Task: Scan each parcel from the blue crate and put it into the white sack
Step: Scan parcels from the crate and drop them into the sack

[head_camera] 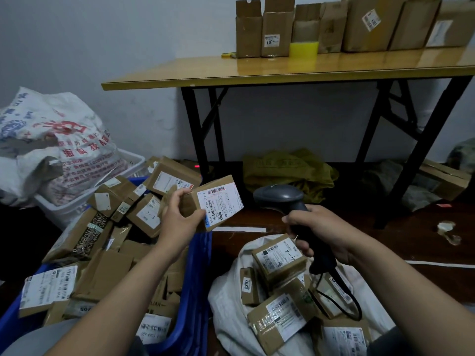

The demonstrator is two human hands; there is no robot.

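White sack (223, 312) and blue crate (198, 278) closest. Left grip (180, 217) clamped on small taped brown parcel (218, 205), white barcode label (227, 200) up, held above crate's far corner. Right grip (321, 232) wrapped round dark scanner (279, 196), head just beside parcel.

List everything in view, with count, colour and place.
blue crate: one, blue, lower left
crate parcels: many, brown, heaped in the crate
white sack: one, white, lower right
sacked parcels: several, brown, inside the sack
held parcel: one, brown, above the crate's rim
scanner: one, dark grey, above the sack
printed sack: one, white, far left
table: one, yellow top, by the wall
cardboard boxes: several, brown, on the table
olive bag: one, under the table
left hand: grips the held parcel
right hand: grips the scanner
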